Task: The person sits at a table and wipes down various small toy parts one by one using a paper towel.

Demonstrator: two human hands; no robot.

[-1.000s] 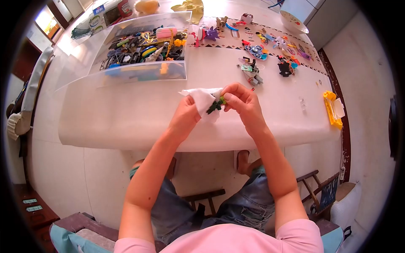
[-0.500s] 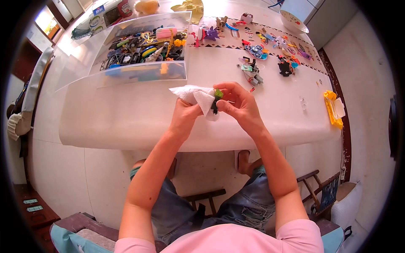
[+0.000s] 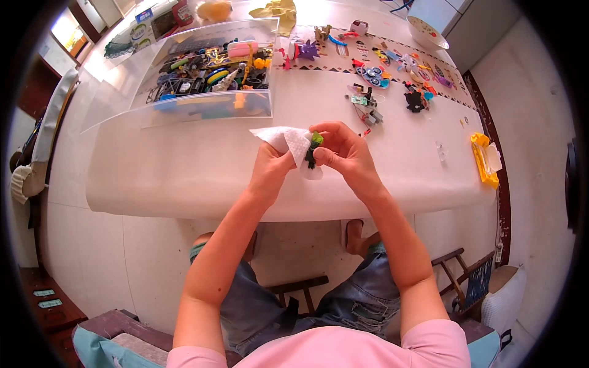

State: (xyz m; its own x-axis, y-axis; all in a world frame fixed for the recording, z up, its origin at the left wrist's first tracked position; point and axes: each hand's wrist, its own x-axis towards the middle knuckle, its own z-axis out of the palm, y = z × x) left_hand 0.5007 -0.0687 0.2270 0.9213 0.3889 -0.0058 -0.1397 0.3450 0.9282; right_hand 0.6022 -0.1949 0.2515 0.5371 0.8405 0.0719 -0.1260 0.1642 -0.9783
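Observation:
Above the near part of the table, my left hand (image 3: pixel 273 167) is closed on a white wipe (image 3: pixel 285 137), which drapes over its fingers and hangs down to the right. My right hand (image 3: pixel 345 151) pinches a small toy figure (image 3: pixel 313 147), bright green at its top and dark green to black below. The figure lies against the wipe's right side. Its exact kind is too small to make out, and the fingers and cloth cover part of it.
A clear plastic bin (image 3: pixel 208 104) full of mixed small toys stands at the back left. Loose toy parts (image 3: pixel 366 105) lie to the right, with a dark piece (image 3: pixel 416 100) beyond. A yellow wipes pack (image 3: pixel 485 161) is at the right edge, a bowl (image 3: pixel 427 32) at the back.
The wipe has shifted slightly, its lower end hanging a little further right. The toy has turned a little in my right fingers. Both hands stay nearly in place.

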